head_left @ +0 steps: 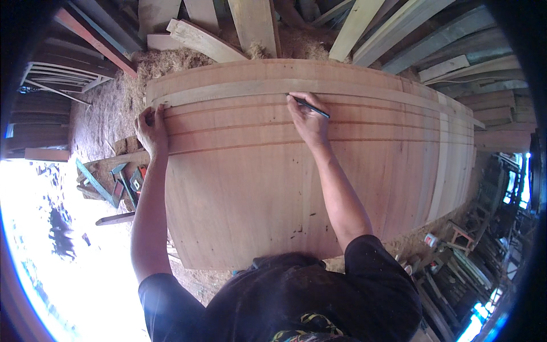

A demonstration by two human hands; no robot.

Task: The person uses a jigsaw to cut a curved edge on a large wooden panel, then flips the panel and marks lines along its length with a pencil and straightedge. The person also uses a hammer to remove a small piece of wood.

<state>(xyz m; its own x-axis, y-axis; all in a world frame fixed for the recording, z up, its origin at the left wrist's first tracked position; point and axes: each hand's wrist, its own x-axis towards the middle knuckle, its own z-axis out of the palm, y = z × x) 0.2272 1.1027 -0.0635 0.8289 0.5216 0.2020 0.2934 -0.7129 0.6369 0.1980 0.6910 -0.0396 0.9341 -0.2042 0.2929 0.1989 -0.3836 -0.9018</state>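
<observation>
A wide, pale reddish wooden panel lies in front of me. Along its far part runs a long, thin wooden strip, laid crosswise. My left hand is closed at the strip's left end, thumb and fingers curled over the panel's edge. A dark pencil or pen sits in my right hand, pinched between thumb and fingers. Its tip, near the thumb, meets the strip's near edge. Several brown lines or grooves cross the panel on the near side of the strip.
Left of the panel, a try square and other tools rest on a wooden piece. Planks lean and lie beyond the far edge. Wood shavings cover the ground. Timber offcuts clutter the right.
</observation>
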